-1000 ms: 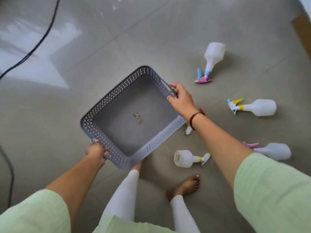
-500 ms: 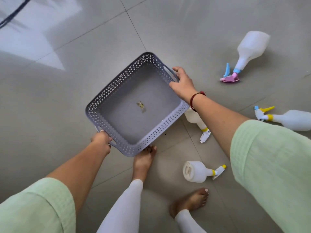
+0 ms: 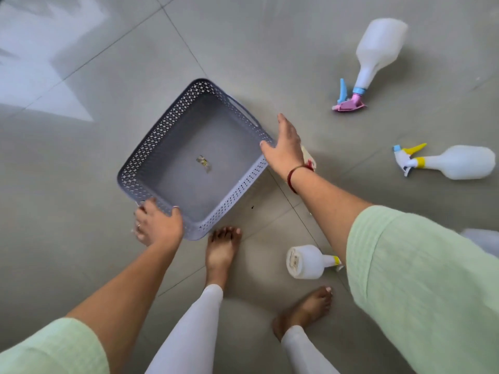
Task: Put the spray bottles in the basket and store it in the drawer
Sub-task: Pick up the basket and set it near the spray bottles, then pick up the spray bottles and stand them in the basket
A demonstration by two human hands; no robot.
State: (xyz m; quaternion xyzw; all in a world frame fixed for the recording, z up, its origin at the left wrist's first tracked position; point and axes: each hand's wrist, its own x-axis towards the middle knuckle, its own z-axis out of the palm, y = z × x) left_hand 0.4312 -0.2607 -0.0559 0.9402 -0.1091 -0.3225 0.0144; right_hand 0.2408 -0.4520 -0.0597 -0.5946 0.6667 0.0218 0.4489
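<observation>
The grey perforated basket [image 3: 162, 147] sits on the floor tiles, empty except for a small scrap [image 3: 204, 163]. My left hand [image 3: 158, 224] grips its near-left corner, fingers curled over the rim. My right hand [image 3: 285, 147] hovers at the right rim with fingers straight and spread, thumb at the edge. White spray bottles lie on the floor: one with a pink and blue trigger [image 3: 378, 55] far right, one with a yellow trigger [image 3: 459, 161] right, one with a yellow collar [image 3: 305, 261] near my feet. Another bottle [image 3: 307, 157] is mostly hidden under my right wrist.
My bare feet [image 3: 222, 249] stand just below the basket's near edge. A pale blurred shape [image 3: 483, 238] shows behind my right sleeve at the right border. Grey floor tiles stretch to the left and top. No drawer is in view.
The basket has come down onto the floor. My right hand has let go of its handle and opened. The left hand stays at the near-left corner.
</observation>
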